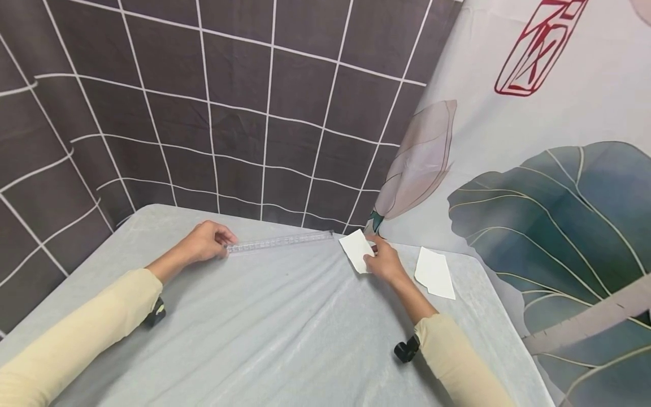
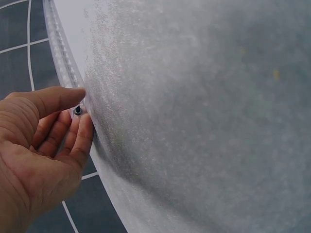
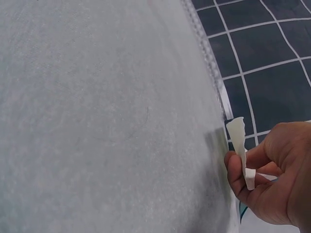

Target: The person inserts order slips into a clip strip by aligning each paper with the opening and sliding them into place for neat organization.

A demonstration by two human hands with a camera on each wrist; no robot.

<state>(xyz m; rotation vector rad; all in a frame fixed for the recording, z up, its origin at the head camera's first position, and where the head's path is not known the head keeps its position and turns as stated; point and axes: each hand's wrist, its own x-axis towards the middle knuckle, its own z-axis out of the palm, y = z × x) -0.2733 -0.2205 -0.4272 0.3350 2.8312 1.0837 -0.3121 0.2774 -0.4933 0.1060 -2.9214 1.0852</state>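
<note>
Left hand pinching one end of clear strip, strip lying between hands, right hand gripping white sheet, second sheet to that hand's right.

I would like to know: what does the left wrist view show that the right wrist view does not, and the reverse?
Only left wrist: the left hand, holding one end of the clear strip. Only right wrist: the right hand, holding a white paper piece, and some pale backdrop. Both: that same strip, grey cloth and dark grid backdrop.
</note>
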